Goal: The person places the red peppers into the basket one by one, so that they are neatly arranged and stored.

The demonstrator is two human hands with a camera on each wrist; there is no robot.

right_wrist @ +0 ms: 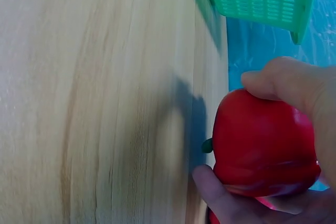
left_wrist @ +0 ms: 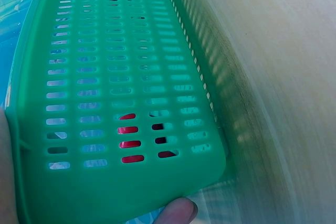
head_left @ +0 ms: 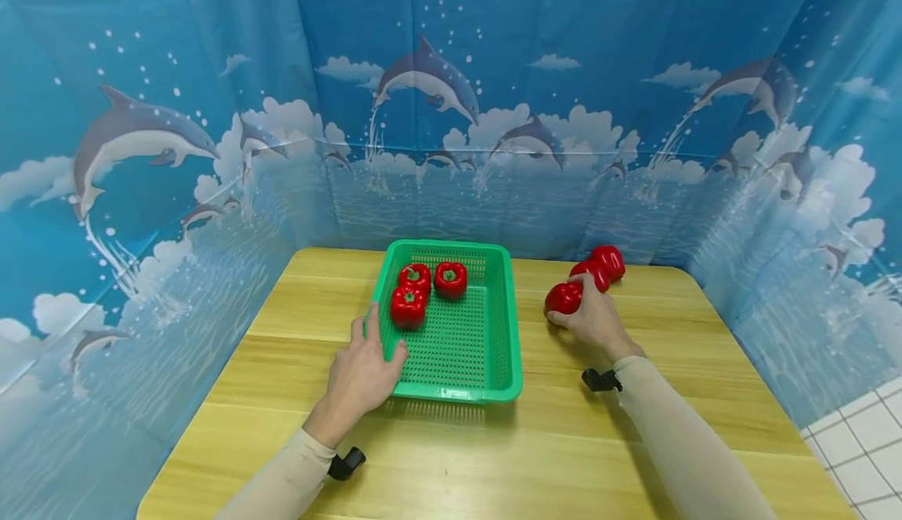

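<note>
My left hand (head_left: 362, 371) holds the near left corner of a green plastic basket (head_left: 509, 332), thumb over the rim and fingers along the outside. In the left wrist view, a fingertip (left_wrist: 178, 212) shows beside the perforated wall. Several red bell peppers sit inside: one near the left wall (head_left: 408, 307), one behind it (head_left: 414, 276) and one to their right (head_left: 450, 279). At the right, my right hand (head_left: 593, 318) grips a red bell pepper (right_wrist: 262, 145) between thumb and fingers, its green stem pointing sideways in the right wrist view.
Beyond my right hand, two more red bell peppers (head_left: 609, 261) lie together near the table's back edge. The wooden table (head_left: 451, 465) extends around the basket. A blue dolphin-print curtain (head_left: 451, 183) hangs behind and beside it. White tiles (head_left: 863, 442) show at lower right.
</note>
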